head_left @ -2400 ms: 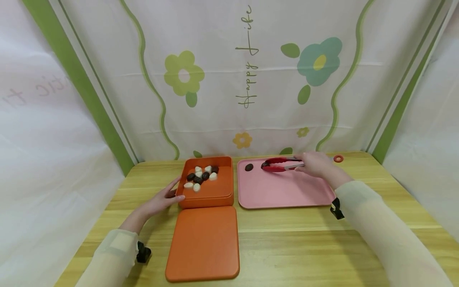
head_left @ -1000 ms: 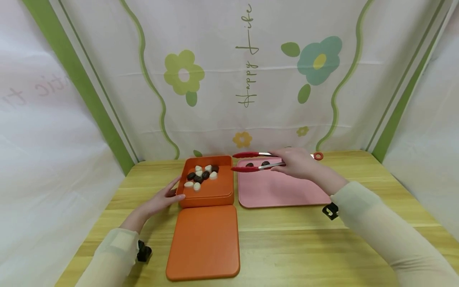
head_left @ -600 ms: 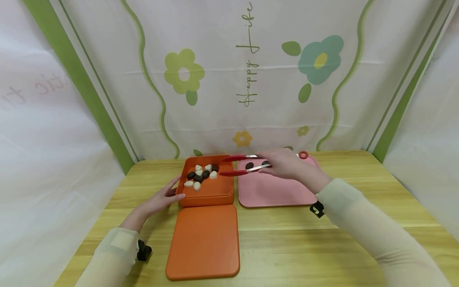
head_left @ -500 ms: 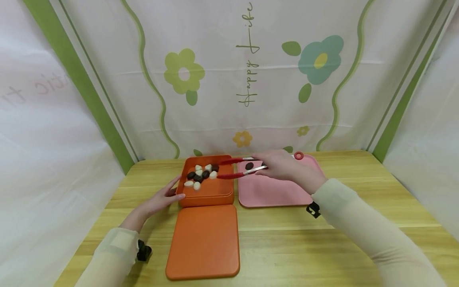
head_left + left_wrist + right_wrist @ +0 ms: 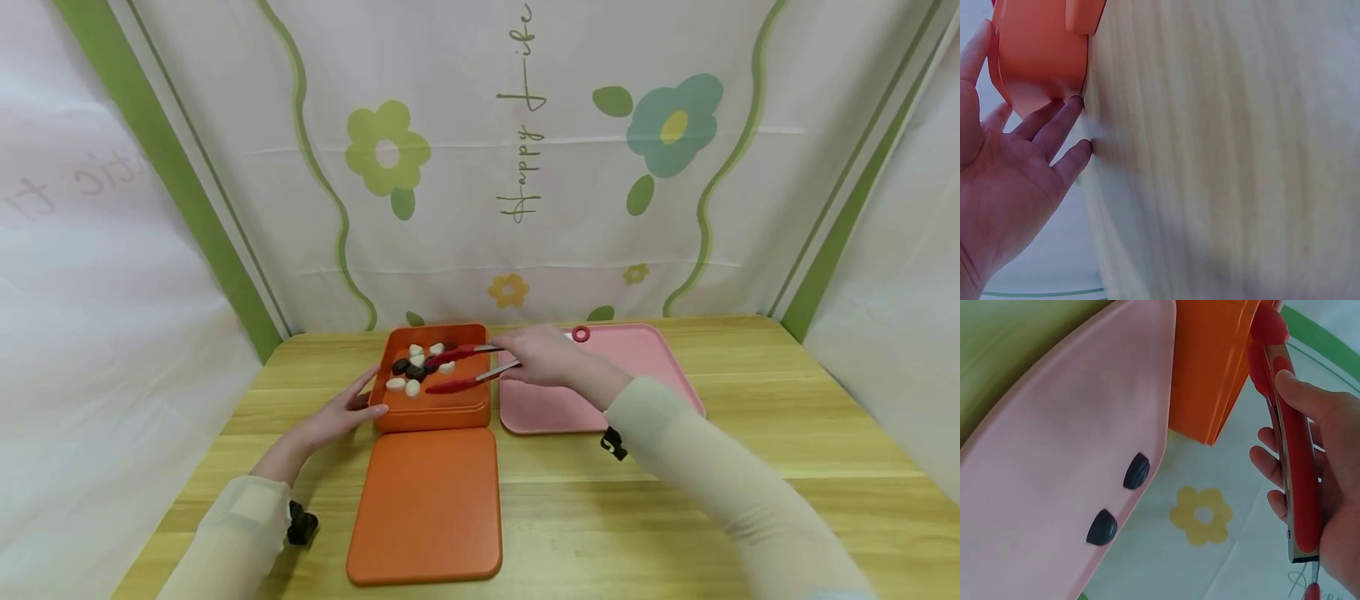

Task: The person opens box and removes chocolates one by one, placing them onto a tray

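Observation:
My right hand (image 5: 543,357) grips red-tipped metal tongs (image 5: 461,383), whose arms stand apart over the right part of an orange box (image 5: 431,421). Several small white pieces (image 5: 396,384) and dark pieces (image 5: 401,367) lie in the box, some partly covered by the tongs. Against the box's left side rests my left hand (image 5: 333,421), thumb at the front rim. The left wrist view has its fingers spread, fingertips by the box wall (image 5: 1041,56). Two dark pieces (image 5: 1102,527) sit on the pink tray (image 5: 1072,444) in the right wrist view; in the head view my right hand hides them.
An orange lid (image 5: 425,508) lies flat on the wooden table (image 5: 600,517) in front of the box. Right of the box is the pink tray (image 5: 600,404). A printed curtain (image 5: 465,242) rises behind the table's back edge.
My right hand has carried the tongs leftward from the tray to over the box, their arms spreading apart. One dark piece at the tongs' tips stays on the tray. The left hand keeps its place.

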Available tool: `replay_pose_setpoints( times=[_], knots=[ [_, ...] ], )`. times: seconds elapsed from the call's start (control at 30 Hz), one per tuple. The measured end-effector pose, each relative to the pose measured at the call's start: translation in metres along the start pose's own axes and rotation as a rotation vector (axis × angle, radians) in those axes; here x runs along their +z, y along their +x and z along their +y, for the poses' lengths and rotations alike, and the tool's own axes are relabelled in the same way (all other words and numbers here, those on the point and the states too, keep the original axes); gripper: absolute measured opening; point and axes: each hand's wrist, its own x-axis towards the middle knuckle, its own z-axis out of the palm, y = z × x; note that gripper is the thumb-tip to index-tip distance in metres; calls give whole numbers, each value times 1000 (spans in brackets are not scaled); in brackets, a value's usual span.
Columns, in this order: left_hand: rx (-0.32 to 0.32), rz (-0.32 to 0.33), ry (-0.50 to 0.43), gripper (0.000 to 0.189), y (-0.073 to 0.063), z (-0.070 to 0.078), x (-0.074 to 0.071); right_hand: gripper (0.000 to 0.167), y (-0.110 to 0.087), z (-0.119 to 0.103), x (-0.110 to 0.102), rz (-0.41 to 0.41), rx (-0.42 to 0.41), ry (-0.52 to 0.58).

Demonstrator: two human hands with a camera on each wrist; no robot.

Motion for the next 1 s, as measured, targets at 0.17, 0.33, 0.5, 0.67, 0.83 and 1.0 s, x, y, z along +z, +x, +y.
replay_pose_setpoints(
  times=[0.17, 0.33, 0.5, 0.67, 0.83, 1.0],
  knots=[
    [-10, 3, 3, 82, 0, -1, 0, 50, 14, -10, 10, -46, 10, 2],
    [-5, -2, -6, 82, 1, -1, 0, 49, 24, -15, 18, -93, 31, 27],
    [2, -4, -22, 81, 1, -2, -1, 47, 32, -17, 24, -112, 46, 19],
    [1, -7, -20, 82, 2, -2, -1, 48, 37, -19, 27, -117, 60, 38],
    [-3, -2, -18, 82, 2, -2, -1, 49, 38, -20, 29, -128, 68, -1],
    [1, -6, -26, 81, 2, -3, -1, 51, 39, -23, 31, -140, 55, -47]
  ],
)
